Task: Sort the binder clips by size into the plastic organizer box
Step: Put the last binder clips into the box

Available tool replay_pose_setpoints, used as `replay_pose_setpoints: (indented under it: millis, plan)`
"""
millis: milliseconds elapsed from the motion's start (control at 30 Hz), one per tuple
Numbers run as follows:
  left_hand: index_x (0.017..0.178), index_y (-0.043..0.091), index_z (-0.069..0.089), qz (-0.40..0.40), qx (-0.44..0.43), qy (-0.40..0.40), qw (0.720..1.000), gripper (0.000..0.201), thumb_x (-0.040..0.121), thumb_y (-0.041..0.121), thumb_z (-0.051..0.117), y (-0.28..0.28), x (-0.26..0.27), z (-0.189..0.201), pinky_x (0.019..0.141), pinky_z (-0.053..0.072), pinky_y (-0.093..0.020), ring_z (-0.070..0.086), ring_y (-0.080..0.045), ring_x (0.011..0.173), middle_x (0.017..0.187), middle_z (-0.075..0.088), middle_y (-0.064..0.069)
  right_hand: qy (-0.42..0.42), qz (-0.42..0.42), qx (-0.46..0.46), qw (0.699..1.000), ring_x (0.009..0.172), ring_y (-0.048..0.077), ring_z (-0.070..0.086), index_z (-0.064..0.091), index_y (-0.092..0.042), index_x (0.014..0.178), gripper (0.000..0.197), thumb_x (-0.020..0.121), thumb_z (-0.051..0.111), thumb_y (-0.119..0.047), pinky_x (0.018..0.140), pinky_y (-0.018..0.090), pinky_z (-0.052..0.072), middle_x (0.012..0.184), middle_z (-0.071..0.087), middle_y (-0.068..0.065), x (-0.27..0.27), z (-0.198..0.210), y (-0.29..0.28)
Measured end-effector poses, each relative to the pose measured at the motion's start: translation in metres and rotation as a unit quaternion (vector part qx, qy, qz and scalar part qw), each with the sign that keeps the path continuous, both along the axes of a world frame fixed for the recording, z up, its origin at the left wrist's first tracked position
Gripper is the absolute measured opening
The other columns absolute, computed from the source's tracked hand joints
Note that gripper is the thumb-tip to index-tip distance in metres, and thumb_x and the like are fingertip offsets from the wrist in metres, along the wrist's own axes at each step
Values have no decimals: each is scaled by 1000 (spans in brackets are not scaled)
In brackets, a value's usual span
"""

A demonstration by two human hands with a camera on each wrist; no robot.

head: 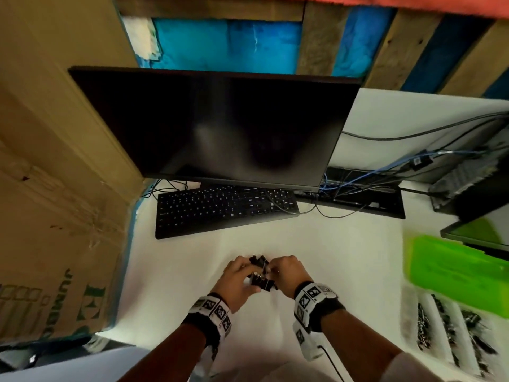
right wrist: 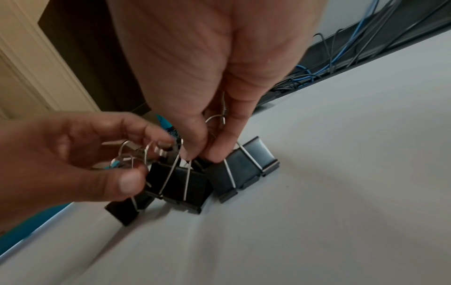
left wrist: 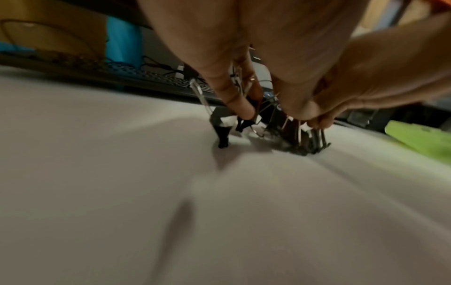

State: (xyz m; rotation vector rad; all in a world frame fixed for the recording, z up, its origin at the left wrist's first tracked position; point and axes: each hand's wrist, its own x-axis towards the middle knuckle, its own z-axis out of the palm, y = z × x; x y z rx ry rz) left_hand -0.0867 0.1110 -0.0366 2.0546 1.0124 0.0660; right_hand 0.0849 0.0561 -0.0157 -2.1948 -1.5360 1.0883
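Note:
Several large black binder clips (head: 260,281) with silver wire handles lie bunched on the white table. My left hand (head: 248,274) and right hand (head: 275,268) meet over them. In the right wrist view my right hand (right wrist: 202,154) pinches the wire handles of one clip (right wrist: 180,185), while my left hand (right wrist: 141,164) pinches several handles beside it. Another clip (right wrist: 241,167) lies just to the right, touching the table. The left wrist view shows my left fingers (left wrist: 241,108) down among the clips (left wrist: 222,133). The organizer box (head: 413,321) sits at the right edge, its green lid (head: 454,268) open.
A black keyboard (head: 220,210) and a dark monitor (head: 220,125) stand beyond the clips. A cardboard box (head: 55,188) walls the left side. Cables (head: 371,177) and dark equipment crowd the back right. The organizer's compartments (head: 451,334) hold smaller clips.

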Motion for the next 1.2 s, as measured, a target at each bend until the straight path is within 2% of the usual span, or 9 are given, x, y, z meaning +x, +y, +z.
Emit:
replay_pose_setpoints:
  millis: [267, 467, 700, 800, 867, 933, 1033, 1133, 1200]
  plan:
    - [106, 20, 62, -74, 38, 43, 996, 28, 83, 36, 65, -5, 20, 0, 102, 36, -23, 46, -11, 108, 119, 49, 9, -4, -2, -18, 1000, 82, 27, 64, 68, -23, 90, 16, 81, 55, -23, 68, 28, 45, 89, 70, 7, -2, -3, -21]
    - [85, 11, 67, -26, 65, -23, 997, 14, 88, 9, 53, -17, 29, -8, 85, 48, -30, 55, -11, 82, 95, 52, 7, -15, -38, -13, 999, 83, 29, 63, 69, -23, 92, 20, 83, 53, -16, 71, 30, 48, 93, 69, 8, 7, -2, -48]
    - [107, 28, 50, 3, 89, 73, 993, 32, 86, 53, 51, -37, 45, 7, 87, 46, -30, 48, -11, 96, 100, 52, 10, -72, -22, -56, 996, 89, 34, 61, 67, -9, 92, 24, 90, 48, -26, 68, 29, 39, 98, 65, 17, 46, 11, -82]
    - [98, 29, 50, -19, 93, 73, 993, 11, 88, 30, 52, -42, 54, 10, 84, 47, -32, 50, -15, 96, 100, 52, 7, -107, 20, -74, 991, 86, 35, 62, 64, -4, 88, 30, 92, 45, -27, 66, 30, 39, 97, 64, 19, 57, 13, -88]
    - [85, 35, 44, -37, 89, 48, 994, 22, 87, 13, 47, -43, 56, 7, 77, 47, -34, 51, -16, 82, 91, 53, 4, -123, 60, -80, 987, 86, 35, 63, 62, -2, 88, 27, 92, 47, -25, 66, 30, 40, 98, 64, 20, 61, 18, -89]
    - [75, 34, 39, -7, 84, 26, 996, 31, 86, 6, 44, -45, 58, 14, 67, 45, -31, 52, -14, 71, 81, 55, 5, -137, 101, -81, 982, 90, 36, 63, 61, -2, 93, 20, 90, 52, -19, 67, 32, 43, 101, 63, 19, 61, 23, -88]
    - [87, 30, 37, 74, 78, 45, 993, 15, 92, 20, 47, -45, 55, 33, 52, 37, -22, 51, -11, 60, 68, 59, 6, -112, 137, -51, 983, 94, 35, 62, 50, -8, 113, 31, 87, 59, -23, 76, 37, 49, 108, 61, 16, 55, 28, -84]
    - [105, 23, 36, 187, 42, 37, 981, 20, 91, 25, 51, -39, 39, 41, 62, 47, -29, 59, -17, 67, 64, 62, 1, -54, 105, -57, 991, 97, 31, 59, 25, -15, 131, 58, 84, 59, -19, 78, 33, 47, 116, 59, 11, 48, 28, -74]
    - [118, 21, 34, 237, 17, 40, 971, 34, 90, 24, 53, -33, 25, 39, 73, 50, -31, 64, -25, 80, 82, 67, -8, -28, 66, -69, 995, 102, 30, 59, 16, -16, 140, 70, 84, 57, -18, 79, 31, 44, 118, 58, 13, 46, 28, -69]
